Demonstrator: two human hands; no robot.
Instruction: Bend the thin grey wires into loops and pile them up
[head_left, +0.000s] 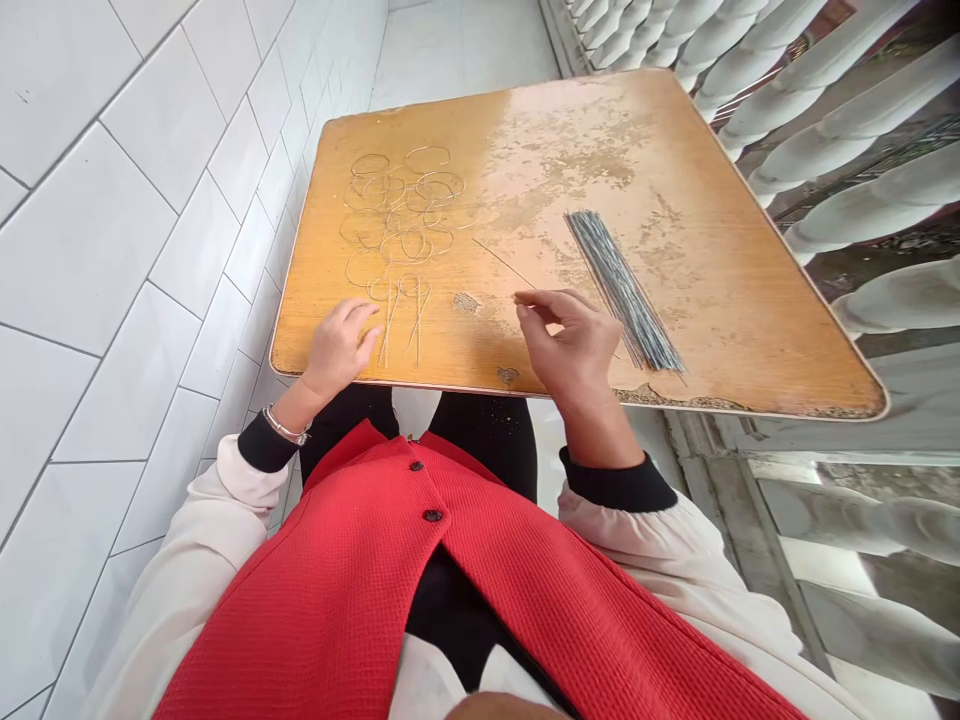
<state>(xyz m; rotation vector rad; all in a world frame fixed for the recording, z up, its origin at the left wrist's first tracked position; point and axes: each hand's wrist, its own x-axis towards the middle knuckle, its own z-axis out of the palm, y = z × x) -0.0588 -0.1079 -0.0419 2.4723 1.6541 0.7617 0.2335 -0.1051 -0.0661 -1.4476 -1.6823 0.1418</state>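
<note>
My right hand is closed in a pinch on a thin straight wire, which slants up and left over the table. Its far end on the other side of the hand is partly hidden. My left hand rests by the near left part of the tabletop, thumb and fingers apart, with nothing in it. Close to its fingertips lie two wires, each bent into a loop with two long legs. Beyond them several wire rings overlap one another. To the right of my right hand lies a bundle of straight grey wires.
The worn wooden table has a chipped near edge. A white tiled wall runs along the left. White balusters stand on the right, just past the table edge.
</note>
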